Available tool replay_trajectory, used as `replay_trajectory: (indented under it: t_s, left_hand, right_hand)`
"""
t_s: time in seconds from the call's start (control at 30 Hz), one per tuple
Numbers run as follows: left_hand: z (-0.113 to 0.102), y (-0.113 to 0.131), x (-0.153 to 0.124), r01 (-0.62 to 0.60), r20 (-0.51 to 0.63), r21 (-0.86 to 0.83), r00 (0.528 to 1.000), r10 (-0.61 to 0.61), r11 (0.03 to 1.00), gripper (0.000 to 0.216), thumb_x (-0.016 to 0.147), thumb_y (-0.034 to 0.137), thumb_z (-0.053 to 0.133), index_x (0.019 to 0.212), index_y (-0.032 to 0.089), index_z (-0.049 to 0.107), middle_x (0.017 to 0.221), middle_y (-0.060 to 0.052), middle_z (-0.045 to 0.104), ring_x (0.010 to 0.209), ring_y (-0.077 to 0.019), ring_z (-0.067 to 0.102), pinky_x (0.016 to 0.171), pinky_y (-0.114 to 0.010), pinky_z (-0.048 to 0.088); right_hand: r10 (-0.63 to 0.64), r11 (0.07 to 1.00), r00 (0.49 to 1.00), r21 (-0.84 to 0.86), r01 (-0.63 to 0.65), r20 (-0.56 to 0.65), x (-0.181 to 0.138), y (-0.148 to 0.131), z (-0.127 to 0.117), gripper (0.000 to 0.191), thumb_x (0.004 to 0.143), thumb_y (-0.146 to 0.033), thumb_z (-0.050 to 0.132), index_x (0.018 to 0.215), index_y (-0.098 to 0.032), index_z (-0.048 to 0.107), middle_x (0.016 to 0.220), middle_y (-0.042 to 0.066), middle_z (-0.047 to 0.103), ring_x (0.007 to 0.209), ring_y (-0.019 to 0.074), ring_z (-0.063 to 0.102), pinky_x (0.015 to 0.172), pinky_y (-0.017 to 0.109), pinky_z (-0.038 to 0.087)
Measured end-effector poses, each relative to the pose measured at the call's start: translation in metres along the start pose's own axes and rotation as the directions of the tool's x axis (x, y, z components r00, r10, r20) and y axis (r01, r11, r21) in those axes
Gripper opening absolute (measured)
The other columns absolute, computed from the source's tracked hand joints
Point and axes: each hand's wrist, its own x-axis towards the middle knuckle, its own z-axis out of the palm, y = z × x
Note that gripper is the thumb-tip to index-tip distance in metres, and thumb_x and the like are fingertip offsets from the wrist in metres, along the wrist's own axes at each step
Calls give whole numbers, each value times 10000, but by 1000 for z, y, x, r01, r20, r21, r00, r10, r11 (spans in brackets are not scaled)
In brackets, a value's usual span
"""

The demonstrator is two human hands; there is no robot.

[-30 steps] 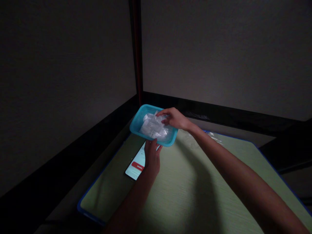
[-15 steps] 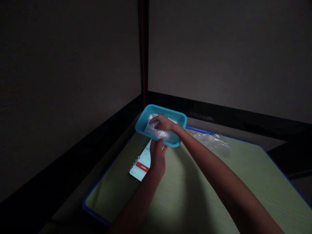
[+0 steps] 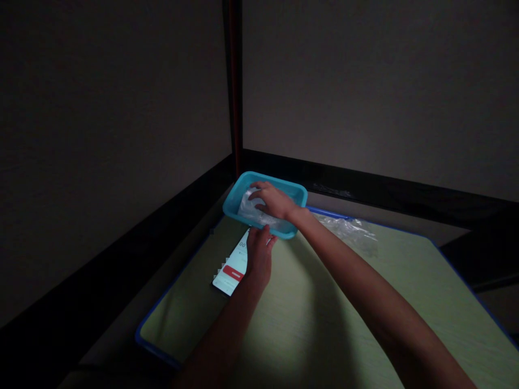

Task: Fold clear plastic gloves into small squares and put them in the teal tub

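A turquoise plastic basket [image 3: 303,195] is held over the far part of the table. My left hand [image 3: 259,256] grips its near rim, with the thumb at the edge and some fingers hidden beneath. Inside lies clear, shiny plastic wrapping [image 3: 246,204], perhaps a bag; whatever it may contain cannot be made out. Reaching in from the right, my right hand [image 3: 275,201] hovers over or rests on the plastic with fingers spread and curved. Whether the fingertips touch it is unclear.
A lit phone [image 3: 227,278] lies on the table under my left wrist, partly covered. Crumpled clear plastic [image 3: 352,229] lies right of the basket. The pale green table [image 3: 405,308] has a blue edge. Dark walls meet in a corner behind it.
My right hand's fingers have spread wider over the plastic and shifted slightly toward the far side. My left hand keeps its hold on the basket. The whole view has shifted slightly.
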Motion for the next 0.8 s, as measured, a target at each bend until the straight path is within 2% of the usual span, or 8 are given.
replay_trajectory:
  t_s: [0.07, 0.17, 0.23, 0.37, 0.5, 0.6, 0.8]
  left_hand:
    - [1, 0, 1, 3, -5, -4, 1000, -3, 1000, 186, 661, 171, 675, 751, 184, 513, 777, 29, 608, 711, -91, 583, 781, -265, 437]
    - [3, 0, 3, 12, -9, -7, 1000, -12, 1000, 186, 670, 160, 677, 708, 181, 496, 685, 51, 578, 647, -77, 565, 763, -255, 440]
    - [4, 0, 4, 19, -5, -9, 1000, -19, 1000, 196, 687, 149, 666, 667, 177, 473, 621, 65, 546, 593, -65, 542, 745, -244, 442]
    - [7, 2, 4, 21, -3, -5, 1000, -21, 1000, 210, 717, 127, 642, 644, 174, 450, 604, 68, 535, 560, -57, 524, 718, -228, 442]
    - [9, 4, 2, 20, -16, 11, 1000, -19, 1000, 243, 708, 133, 660, 629, 174, 434, 595, 70, 524, 550, -59, 522, 694, -224, 439]
    - [9, 4, 2, 21, -20, 16, 1000, -21, 1000, 256, 694, 142, 675, 625, 174, 430, 598, 71, 524, 553, -60, 525, 693, -224, 440]
    - [8, 3, 4, 24, -29, 9, 999, -24, 1000, 260, 682, 132, 663, 614, 180, 417, 567, 82, 502, 540, -58, 510, 700, -226, 439]
  right_hand:
    - [-24, 999, 992, 31, 28, -125, -13, 3, -9, 287, 811, -100, 517, 1074, -149, 620, 1264, 113, 505, 1150, 241, 466, 942, 380, 377]
    - [-26, 991, 941, 112, 67, -337, -40, 14, -21, 249, 818, -129, 481, 1014, -136, 634, 1123, 105, 589, 1053, 226, 534, 913, 358, 402]
    - [19, 988, 920, 148, 43, -392, -58, 24, -26, 243, 800, -132, 481, 980, -114, 645, 1062, 117, 615, 1004, 233, 560, 884, 352, 422]
    - [156, 977, 919, 191, -91, -361, -83, 42, -27, 253, 758, -102, 495, 949, -97, 660, 1023, 134, 635, 928, 237, 592, 806, 341, 458]
    - [227, 964, 916, 212, -162, -330, -81, 41, -27, 250, 753, -73, 497, 937, -100, 665, 960, 109, 657, 837, 204, 612, 763, 312, 465]
    - [158, 976, 942, 191, -104, -297, -65, 22, -29, 250, 777, -72, 484, 954, -110, 655, 956, 81, 663, 836, 187, 609, 762, 293, 457]
    - [-88, 980, 989, 168, 107, -120, -17, -24, -22, 351, 820, -16, 374, 997, -181, 629, 984, 1, 664, 898, 125, 591, 785, 222, 418]
